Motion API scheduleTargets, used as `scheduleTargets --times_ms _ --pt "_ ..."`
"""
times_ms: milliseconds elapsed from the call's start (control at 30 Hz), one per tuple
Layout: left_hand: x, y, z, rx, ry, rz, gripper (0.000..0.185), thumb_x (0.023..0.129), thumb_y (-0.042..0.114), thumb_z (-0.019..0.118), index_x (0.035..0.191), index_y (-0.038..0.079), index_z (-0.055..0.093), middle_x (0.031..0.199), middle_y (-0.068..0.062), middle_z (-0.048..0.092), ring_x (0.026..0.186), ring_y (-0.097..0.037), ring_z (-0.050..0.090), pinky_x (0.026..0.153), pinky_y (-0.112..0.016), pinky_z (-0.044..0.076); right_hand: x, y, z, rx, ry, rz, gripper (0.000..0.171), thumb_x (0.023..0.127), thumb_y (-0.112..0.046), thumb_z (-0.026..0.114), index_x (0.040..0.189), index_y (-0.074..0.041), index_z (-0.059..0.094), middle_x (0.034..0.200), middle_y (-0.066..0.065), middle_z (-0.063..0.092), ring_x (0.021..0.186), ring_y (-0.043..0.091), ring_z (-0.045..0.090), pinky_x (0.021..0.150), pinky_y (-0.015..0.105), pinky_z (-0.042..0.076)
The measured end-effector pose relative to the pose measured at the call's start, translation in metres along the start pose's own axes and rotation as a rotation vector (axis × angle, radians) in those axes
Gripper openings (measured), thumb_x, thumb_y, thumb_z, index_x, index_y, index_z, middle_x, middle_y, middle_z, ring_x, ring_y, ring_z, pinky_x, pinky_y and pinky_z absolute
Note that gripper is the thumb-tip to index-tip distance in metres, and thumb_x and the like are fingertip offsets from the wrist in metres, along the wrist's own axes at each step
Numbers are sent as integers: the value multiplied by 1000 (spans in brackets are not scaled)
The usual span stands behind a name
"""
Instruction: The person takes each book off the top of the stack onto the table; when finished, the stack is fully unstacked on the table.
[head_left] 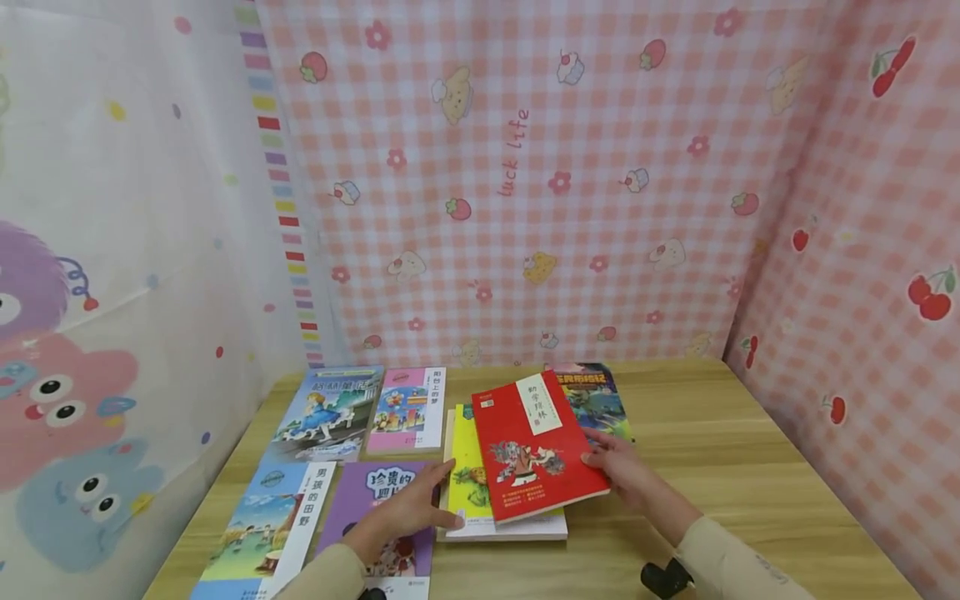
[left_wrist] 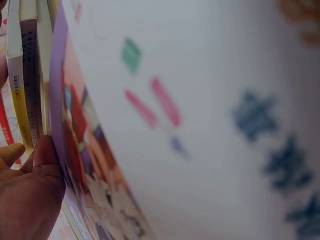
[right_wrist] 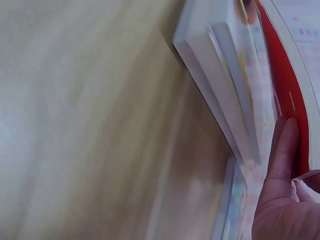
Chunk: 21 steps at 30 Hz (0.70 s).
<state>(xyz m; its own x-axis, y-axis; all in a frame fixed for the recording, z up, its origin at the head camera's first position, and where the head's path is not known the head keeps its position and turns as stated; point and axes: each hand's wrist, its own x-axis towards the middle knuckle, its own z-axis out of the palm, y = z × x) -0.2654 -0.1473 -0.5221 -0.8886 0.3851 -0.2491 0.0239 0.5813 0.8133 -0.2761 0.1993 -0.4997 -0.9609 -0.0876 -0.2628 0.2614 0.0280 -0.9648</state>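
A red book [head_left: 532,446] lies slanted on top of a small stack, over a yellow book [head_left: 467,475] and a white one [head_left: 510,529]. My right hand [head_left: 602,456] pinches the red book's right edge, thumb on the cover. In the right wrist view a finger [right_wrist: 282,150] lies against the red cover [right_wrist: 285,85], beside the stack's page edges [right_wrist: 220,75]. My left hand [head_left: 444,493] rests flat on a purple book [head_left: 378,492], its straight fingertips touching the stack's left edge. The left wrist view shows the fingers [left_wrist: 45,160] against the book spines [left_wrist: 25,75].
More books lie flat on the wooden table [head_left: 750,467]: a blue one [head_left: 326,412] and a pink one [head_left: 408,408] at the back left, a dark green one [head_left: 596,396] behind the stack, another [head_left: 262,525] at the front left. Patterned cloth walls enclose three sides.
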Motion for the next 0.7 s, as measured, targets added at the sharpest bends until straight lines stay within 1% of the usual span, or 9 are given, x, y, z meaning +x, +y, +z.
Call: scheduleTargets --times_ms 133,233,333,467,533,600,700 --pt "0 0 0 2 1 -8 100 77 27 87 156 7 29 157 -29 19 144 -48 17 112 -66 18 3 -9 -12 12 23 -7 56 100 -1 48 153 0 31 138 30 48 91 21 66 75 36 58" --pt "0 0 -1 2 3 -5 101 77 26 87 156 7 28 158 -30 17 144 -49 15 112 -66 17 5 -13 -23 11 25 -37 57 101 -3 48 154 1 27 138 30 47 90 19 65 75 34 58" --pt "1 -1 -2 0 11 -9 102 76 26 87 156 7 28 158 -29 17 144 -49 15 112 -66 16 8 -16 -39 1 34 -62 57 102 -3 47 155 1 26 132 27 51 88 16 65 74 31 57" --pt "2 -1 -2 -1 19 -21 103 75 25 88 156 6 28 158 -29 18 144 -48 15 113 -65 15 12 -15 -63 -15 50 -78 59 102 -4 48 155 1 24 123 17 57 84 11 64 72 28 56" --pt "2 0 -1 4 22 -30 102 75 26 87 156 6 29 158 -29 18 144 -48 14 113 -65 15 12 -13 -77 -25 60 -84 60 102 -4 48 156 2 22 121 14 57 83 10 64 72 27 56" --pt "1 0 -1 9 19 -35 102 75 26 87 156 7 29 158 -29 18 144 -49 14 113 -65 14 12 -12 -91 -40 72 -89 61 102 -5 47 156 2 19 124 17 56 83 8 63 72 27 56" --pt "1 0 0 24 15 -38 101 76 27 87 156 6 29 158 -29 19 144 -49 15 113 -65 15 12 -12 -115 -59 98 -78 62 103 -9 46 156 1 15 135 29 46 84 5 62 73 26 56"
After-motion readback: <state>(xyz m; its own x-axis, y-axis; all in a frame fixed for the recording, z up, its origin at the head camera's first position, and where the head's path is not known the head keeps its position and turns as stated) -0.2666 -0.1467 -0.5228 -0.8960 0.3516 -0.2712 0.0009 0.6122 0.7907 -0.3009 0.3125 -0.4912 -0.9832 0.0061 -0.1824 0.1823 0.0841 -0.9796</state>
